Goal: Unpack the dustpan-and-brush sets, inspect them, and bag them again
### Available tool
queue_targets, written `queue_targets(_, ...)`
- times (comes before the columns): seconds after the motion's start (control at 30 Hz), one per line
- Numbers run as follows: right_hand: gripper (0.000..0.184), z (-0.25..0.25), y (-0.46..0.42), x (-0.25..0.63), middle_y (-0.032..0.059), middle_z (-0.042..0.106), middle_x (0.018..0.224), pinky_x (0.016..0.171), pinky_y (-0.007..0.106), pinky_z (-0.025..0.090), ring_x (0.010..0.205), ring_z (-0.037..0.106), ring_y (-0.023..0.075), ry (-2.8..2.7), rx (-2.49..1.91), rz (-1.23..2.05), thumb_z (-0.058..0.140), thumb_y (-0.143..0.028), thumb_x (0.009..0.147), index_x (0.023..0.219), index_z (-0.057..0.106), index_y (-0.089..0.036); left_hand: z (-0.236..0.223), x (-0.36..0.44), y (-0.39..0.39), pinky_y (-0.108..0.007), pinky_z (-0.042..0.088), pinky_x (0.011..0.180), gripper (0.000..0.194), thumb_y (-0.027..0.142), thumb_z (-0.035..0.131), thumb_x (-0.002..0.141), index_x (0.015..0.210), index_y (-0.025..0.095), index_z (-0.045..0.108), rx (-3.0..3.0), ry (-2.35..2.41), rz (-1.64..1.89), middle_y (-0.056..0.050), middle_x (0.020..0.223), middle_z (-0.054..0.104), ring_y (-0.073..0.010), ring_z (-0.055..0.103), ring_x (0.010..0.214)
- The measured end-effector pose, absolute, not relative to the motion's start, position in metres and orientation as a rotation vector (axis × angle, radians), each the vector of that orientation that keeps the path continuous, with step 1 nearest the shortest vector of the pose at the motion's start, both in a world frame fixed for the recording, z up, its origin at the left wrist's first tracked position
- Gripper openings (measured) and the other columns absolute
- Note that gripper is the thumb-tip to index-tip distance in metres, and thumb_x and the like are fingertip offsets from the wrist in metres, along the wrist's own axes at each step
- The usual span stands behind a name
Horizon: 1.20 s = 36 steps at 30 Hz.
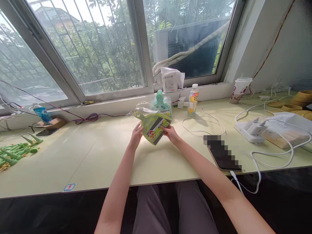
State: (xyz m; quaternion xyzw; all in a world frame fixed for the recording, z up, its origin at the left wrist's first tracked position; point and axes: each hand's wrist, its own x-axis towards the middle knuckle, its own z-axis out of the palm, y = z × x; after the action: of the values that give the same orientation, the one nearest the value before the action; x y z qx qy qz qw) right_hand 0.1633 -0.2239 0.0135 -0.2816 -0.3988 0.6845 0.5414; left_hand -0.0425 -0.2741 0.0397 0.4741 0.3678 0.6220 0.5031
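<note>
While the table (104, 165) lies beneath, the green dustpan (147, 119) is held between both hands, its handle end pointing upper left. Left grip (136, 134) pinches the nearer, handle-side edge; right grip (171, 133) pinches the opposite edge, by the label (158, 127).

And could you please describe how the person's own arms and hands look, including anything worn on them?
The left forearm and right forearm are bare, with no sleeves in view. The left hand and right hand are ungloved, and no watch or bracelet can be seen.
</note>
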Motion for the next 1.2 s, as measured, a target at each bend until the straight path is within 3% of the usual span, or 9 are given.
queue_targets(0.23,0.032,0.009,-0.219,0.163,0.0072,0.074,0.1,0.083,0.041,0.061,0.096,0.069,0.026,-0.807,-0.644,1.529,0.084,-0.029,0.065,0.09,0.067,-0.017,0.037,-0.039,-0.276,-0.039,0.046,0.095,0.074,0.029,0.077,0.072,0.139,0.027,0.045,1.22,0.834,1.385,-0.009,0.13,0.061,-0.0256,0.059,0.116)
queue_targets(0.47,0.031,0.013,-0.22,0.161,0.0076,0.074,0.097,0.084,0.043,0.06,0.097,0.069,0.026,-0.939,-0.683,1.589,0.084,-0.026,0.065,0.089,0.067,-0.017,0.029,-0.033,-0.274,-0.037,0.052,0.083,0.059,0.042,0.071,0.076,0.128,0.021,0.054,1.206,0.987,1.289,-0.01,0.122,0.065,-0.0278,0.062,0.11)
queue_targets(0.67,0.031,0.018,-0.217,0.167,0.0062,0.074,0.096,0.083,0.042,0.06,0.092,0.069,0.0236,-0.934,-0.707,1.562,0.085,-0.024,0.064,0.088,0.065,-0.018,0.028,-0.026,-0.277,-0.039,0.054,0.083,0.055,0.041,0.071,0.076,0.125,0.018,0.059,1.193,0.976,1.121,-0.012,0.123,0.066,-0.0299,0.063,0.109)
queue_targets(0.93,0.037,0.014,-0.217,0.163,0.0063,0.074,0.094,0.079,0.041,0.062,0.09,0.07,0.024,-0.917,-0.681,1.569,0.087,-0.025,0.059,0.087,0.064,-0.018,0.032,-0.016,-0.279,-0.041,0.048,0.099,0.056,0.033,0.075,0.073,0.125,0.02,0.059,1.1,0.87,1.322,-0.008,0.123,0.066,-0.03,0.058,0.119)
queue_targets(1.07,0.04,0.011,-0.218,0.16,0.0059,0.073,0.096,0.081,0.041,0.061,0.096,0.068,0.0245,-0.838,-0.692,1.514,0.087,-0.027,0.059,0.088,0.062,-0.019,0.029,-0.006,-0.28,-0.043,0.05,0.096,0.058,0.033,0.077,0.071,0.124,0.02,0.057,1.091,0.928,1.235,-0.011,0.122,0.066,-0.0312,0.059,0.117)
queue_targets(1.2,0.04,0.012,-0.219,0.158,0.0051,0.072,0.096,0.081,0.04,0.061,0.096,0.068,0.0237,-0.807,-0.688,1.483,0.087,-0.028,0.06,0.09,0.061,-0.02,0.026,0.008,-0.279,-0.042,0.05,0.094,0.063,0.036,0.08,0.067,0.122,0.021,0.054,1.048,0.986,1.485,-0.01,0.118,0.067,-0.0293,0.061,0.114)
